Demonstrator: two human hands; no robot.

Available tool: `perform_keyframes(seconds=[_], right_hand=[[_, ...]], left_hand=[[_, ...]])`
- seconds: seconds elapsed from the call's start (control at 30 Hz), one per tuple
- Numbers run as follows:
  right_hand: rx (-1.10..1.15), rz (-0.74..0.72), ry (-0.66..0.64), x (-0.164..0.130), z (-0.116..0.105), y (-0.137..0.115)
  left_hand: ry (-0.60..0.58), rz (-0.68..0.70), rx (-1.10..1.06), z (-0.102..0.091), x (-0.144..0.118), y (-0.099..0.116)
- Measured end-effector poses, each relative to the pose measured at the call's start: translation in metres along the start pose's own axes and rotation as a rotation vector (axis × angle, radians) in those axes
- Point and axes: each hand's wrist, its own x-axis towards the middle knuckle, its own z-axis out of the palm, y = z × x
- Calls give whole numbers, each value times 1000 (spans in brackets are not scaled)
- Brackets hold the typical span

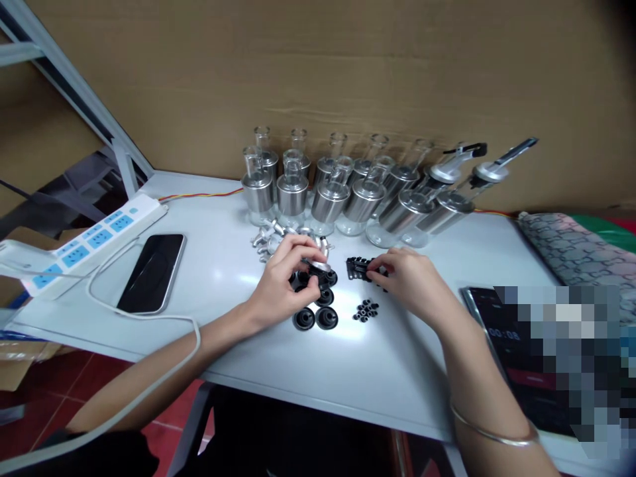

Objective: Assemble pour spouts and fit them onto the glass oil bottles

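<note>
My left hand (285,281) pinches a round silver bottle-pourer cap (320,265), tilted, with a dark part under it between fingers and thumb. Beneath and in front of that hand lie several round black stoppers (304,318), some hidden by it. Behind it is a heap of silver pourer parts (268,238). My right hand (405,278) has thumb and fingers closed at the right end of a row of black plastic pieces (356,268); the exact piece gripped is partly hidden. Small black rings (366,310) lie in a cluster just left of and below it.
Several glass bottles with steel sleeves (293,193) stand along the cardboard wall (318,66); two at the right carry silver pourers (489,173). At left are a phone (153,273), power strip (99,240) and white cable (191,320) crossing my left forearm. A second phone (517,358) lies right.
</note>
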Motion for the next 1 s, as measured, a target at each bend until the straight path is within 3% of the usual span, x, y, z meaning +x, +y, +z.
perform_keyframes(seconds=[0.33, 0.43, 0.6, 0.77, 1.0], right_hand=[[96, 33, -31, -2, -2, -4], [303, -31, 43, -3, -9, -12], [670, -108, 307, -6, -14, -32], [944, -24, 270, -10, -5, -49], [1006, -22, 354, -15, -1, -61]], left_hand=[[-60, 26, 3, -3, 1, 1], [-64, -43, -70, 0, -1, -1], [-121, -110, -97, 3, -6, -5], [-183, -111, -66, 2, -7, -6], [-184, -68, -51, 2, -7, -6]])
